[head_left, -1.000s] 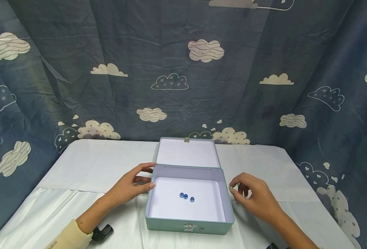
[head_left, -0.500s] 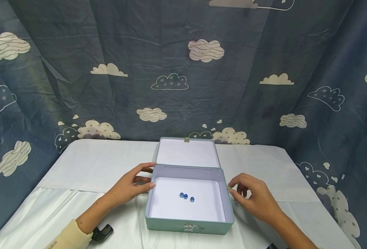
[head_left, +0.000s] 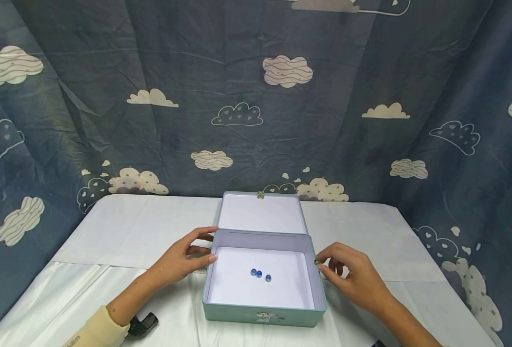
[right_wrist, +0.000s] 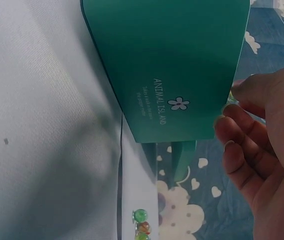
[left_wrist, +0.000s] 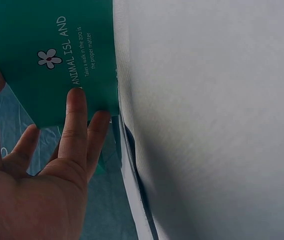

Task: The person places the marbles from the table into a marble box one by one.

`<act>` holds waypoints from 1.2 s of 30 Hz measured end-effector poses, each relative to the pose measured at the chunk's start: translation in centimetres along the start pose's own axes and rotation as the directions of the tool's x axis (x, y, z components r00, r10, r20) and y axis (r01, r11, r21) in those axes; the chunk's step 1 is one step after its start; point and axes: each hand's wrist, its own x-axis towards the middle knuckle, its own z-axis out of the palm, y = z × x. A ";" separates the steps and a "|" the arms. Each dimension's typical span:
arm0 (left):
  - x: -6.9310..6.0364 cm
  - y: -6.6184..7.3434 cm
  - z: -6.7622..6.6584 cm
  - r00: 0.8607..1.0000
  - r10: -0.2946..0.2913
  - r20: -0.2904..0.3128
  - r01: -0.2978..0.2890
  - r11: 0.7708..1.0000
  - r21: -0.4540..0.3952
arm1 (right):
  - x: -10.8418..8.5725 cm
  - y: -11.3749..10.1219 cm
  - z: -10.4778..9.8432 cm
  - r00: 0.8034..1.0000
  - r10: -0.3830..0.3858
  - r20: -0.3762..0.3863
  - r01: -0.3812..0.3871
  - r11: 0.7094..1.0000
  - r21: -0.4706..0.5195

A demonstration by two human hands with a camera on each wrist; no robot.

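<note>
A green metal box (head_left: 264, 317) stands with its lid (head_left: 260, 212) folded back, its inside pale. Several facts show in its middle: three blue marbles (head_left: 259, 273) lie on the white floor. My left hand (head_left: 182, 260) touches the box's left side, fingers fairly straight along the wall and thumb at the rim. At the right rim, my right hand (head_left: 356, 274) pinches a small greenish marble (head_left: 317, 262) between thumb and forefinger. In the right wrist view, fingers mostly cover that marble; the other fingers curl loosely beside the box's printed wall (right_wrist: 171, 60).
Three more marbles, green and orange, lie on the white cloth (right_wrist: 140, 215) in the right wrist view; the right hand hides them in the head view. A dark blue curtain (head_left: 238, 140) with clouds hangs behind the white-covered table (head_left: 143, 226).
My right hand has moved slightly left with the marble, from just outside the box to its right rim. The left hand, box and blue marbles have stayed put.
</note>
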 end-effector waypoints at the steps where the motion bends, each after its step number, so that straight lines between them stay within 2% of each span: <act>1: 0.0 0.0 0.0 1.000 -0.001 -0.001 0.001 1.000 0.001 | 0.0 0.0 0.0 1.000 0.004 0.001 -0.004 1.000 -0.003; 12: 0.0 0.0 0.0 1.000 -0.010 0.003 0.010 1.000 -0.006 | 0.0 0.4 0.0 1.000 0.012 -0.008 -0.012 0.999 -0.033; 23: 0.1 -0.1 0.0 1.000 -0.004 0.003 0.004 1.000 0.000 | -0.3 3.2 -0.3 0.999 -0.022 -0.038 0.017 0.994 -0.111; 26: 0.1 -0.2 0.0 1.000 -0.006 0.003 0.006 1.000 -0.005 | -0.5 3.8 -0.3 0.999 0.033 -0.015 -0.035 0.982 -0.186; 31: 0.1 -0.3 0.0 1.000 -0.009 0.006 0.009 1.000 -0.011 | -0.8 4.5 -0.3 0.987 0.157 0.032 -0.139 0.941 -0.310; 36: 0.1 -0.2 0.0 1.000 -0.005 0.005 0.005 1.000 -0.015 | -1.0 5.1 -0.4 0.973 0.225 0.056 -0.193 0.919 -0.345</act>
